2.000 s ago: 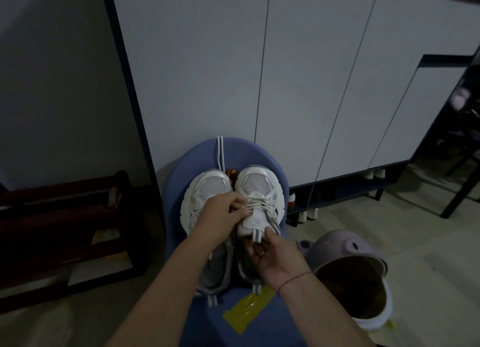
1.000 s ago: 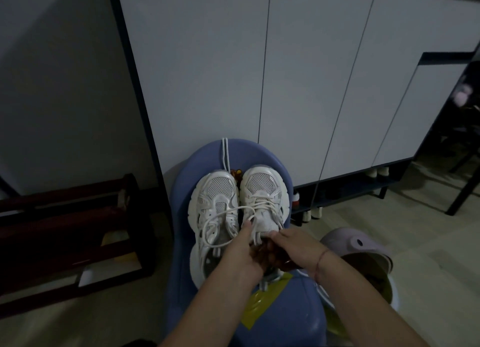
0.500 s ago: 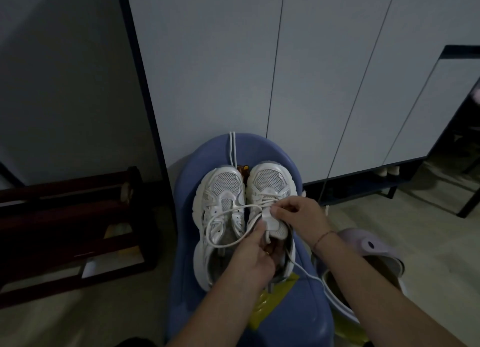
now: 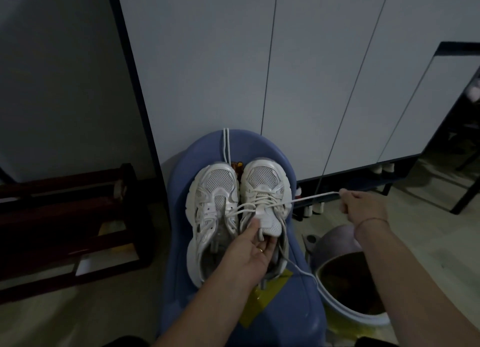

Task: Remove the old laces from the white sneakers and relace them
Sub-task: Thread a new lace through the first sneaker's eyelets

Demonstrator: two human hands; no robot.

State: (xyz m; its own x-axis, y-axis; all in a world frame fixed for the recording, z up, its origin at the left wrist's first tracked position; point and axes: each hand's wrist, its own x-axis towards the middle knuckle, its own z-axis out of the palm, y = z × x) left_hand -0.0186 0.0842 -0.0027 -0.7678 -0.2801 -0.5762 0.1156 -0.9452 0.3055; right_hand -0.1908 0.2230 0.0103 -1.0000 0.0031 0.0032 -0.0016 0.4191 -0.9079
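Observation:
Two white sneakers stand side by side on a blue stool (image 4: 285, 307), toes away from me. My left hand (image 4: 249, 253) grips the tongue of the right sneaker (image 4: 265, 188), thumb on top. My right hand (image 4: 363, 206) pinches a white lace (image 4: 311, 197) drawn taut to the right from that sneaker's eyelets. Another end of the lace trails over the stool's right edge. The left sneaker (image 4: 213, 198) has loose lace loops across its middle. A separate pair of white laces (image 4: 225, 144) lies at the stool's far edge.
A white cabinet (image 4: 259, 61) stands right behind the stool, with a dark gap and small bottles under it. A dark wooden rack (image 4: 65, 217) is on the left. A lavender bin (image 4: 348, 276) with a dark inside sits at the right. A yellow sticker (image 4: 262, 302) is on the stool.
My right hand has moved from the sneaker's tongue out to the right, drawing the lace taut. My left hand has stayed on the tongue of the right sneaker.

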